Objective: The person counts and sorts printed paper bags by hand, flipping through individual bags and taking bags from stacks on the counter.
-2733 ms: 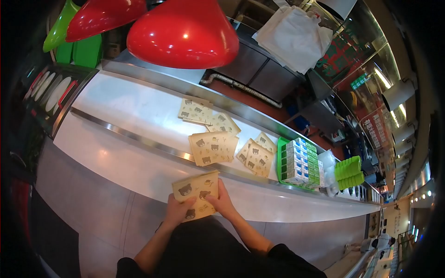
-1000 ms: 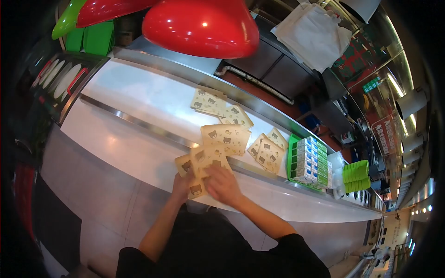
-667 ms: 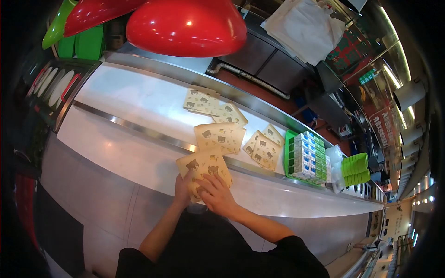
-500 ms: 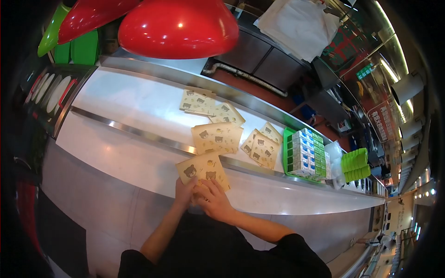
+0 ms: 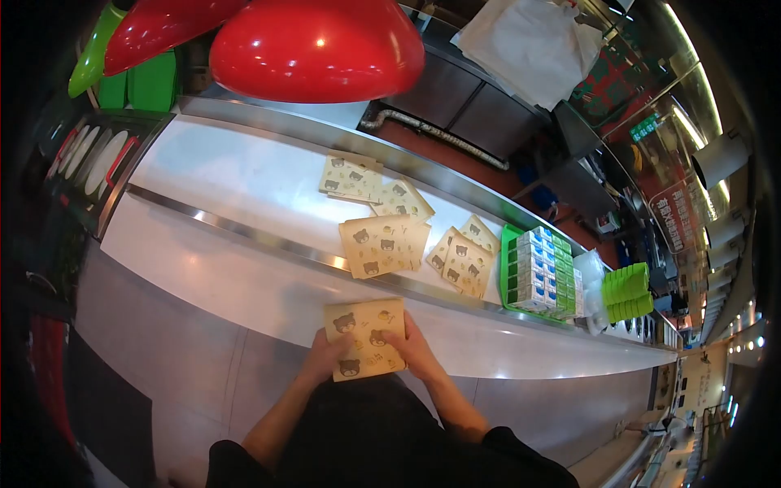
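Both hands hold a tan, bear-printed paper piece in front of my body, near the counter's front edge. My left hand grips its left side, thumb on the face. On the right side, my right hand grips it the same way, fingers behind. Beyond it, more printed papers lie in overlapping groups: one near pile at the metal strip, one farther back, one beside that, and one to the right.
A green tray of small boxed cartons stands right of the papers, with stacked green items beyond. Red lamp shades hang above the counter. A white bag is at the top. A plate rack stands left.
My right hand has moved from the front of the held paper to its right edge. The paper is now lower, nearer my body, and more upright, with both hands gripping its sides.
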A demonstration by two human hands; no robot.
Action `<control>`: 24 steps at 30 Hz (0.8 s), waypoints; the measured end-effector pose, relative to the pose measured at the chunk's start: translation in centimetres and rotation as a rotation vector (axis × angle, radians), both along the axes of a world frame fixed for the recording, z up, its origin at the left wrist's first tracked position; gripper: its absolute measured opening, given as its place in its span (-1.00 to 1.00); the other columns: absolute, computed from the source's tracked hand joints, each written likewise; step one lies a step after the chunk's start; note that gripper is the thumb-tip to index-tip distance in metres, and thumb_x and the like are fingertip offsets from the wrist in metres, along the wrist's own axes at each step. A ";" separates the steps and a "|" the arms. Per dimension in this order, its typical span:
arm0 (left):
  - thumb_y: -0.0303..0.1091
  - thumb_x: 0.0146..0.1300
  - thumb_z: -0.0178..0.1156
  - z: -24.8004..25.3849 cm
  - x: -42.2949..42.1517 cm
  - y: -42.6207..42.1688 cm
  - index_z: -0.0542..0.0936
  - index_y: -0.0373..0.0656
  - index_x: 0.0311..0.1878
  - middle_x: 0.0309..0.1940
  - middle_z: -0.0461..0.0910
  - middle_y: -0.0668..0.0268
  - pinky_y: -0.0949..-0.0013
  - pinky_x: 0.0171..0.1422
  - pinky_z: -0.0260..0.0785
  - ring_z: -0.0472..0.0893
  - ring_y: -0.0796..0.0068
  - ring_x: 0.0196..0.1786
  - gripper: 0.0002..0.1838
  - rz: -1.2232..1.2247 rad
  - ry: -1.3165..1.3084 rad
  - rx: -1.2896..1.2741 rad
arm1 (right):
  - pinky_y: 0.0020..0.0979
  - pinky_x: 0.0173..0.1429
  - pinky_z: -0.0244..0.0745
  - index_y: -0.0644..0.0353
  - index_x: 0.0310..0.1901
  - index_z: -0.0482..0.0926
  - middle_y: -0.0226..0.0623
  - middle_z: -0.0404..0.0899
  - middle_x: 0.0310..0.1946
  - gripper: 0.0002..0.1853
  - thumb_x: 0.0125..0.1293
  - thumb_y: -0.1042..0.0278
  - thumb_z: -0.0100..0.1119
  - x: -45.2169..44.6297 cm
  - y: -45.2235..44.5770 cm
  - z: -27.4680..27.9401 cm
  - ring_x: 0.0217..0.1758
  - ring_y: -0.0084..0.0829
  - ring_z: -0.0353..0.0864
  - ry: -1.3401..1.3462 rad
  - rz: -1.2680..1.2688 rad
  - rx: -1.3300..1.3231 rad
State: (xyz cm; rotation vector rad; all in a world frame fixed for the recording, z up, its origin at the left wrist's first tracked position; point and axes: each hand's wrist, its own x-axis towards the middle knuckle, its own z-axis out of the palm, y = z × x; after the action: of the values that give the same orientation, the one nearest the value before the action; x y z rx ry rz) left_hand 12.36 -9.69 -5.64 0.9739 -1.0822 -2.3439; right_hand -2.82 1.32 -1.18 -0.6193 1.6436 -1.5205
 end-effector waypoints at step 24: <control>-0.47 0.17 0.26 4.0 -0.3 -1.9 0.53 -0.34 -0.01 -0.22 0.63 0.22 0.40 -0.19 0.58 0.64 0.47 -0.22 -0.68 -0.250 -0.099 -0.101 | -0.43 0.10 0.42 0.21 0.31 0.07 -0.18 0.45 0.02 -0.45 0.37 0.45 0.05 -0.1 1.7 0.5 0.05 -0.45 0.46 0.112 0.137 -0.018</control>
State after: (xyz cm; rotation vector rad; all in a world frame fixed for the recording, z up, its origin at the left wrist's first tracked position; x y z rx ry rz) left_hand 12.09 -11.62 -1.64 0.9756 -1.4203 -2.4264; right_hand -2.96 3.01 -0.71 -0.8231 1.6367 -1.4246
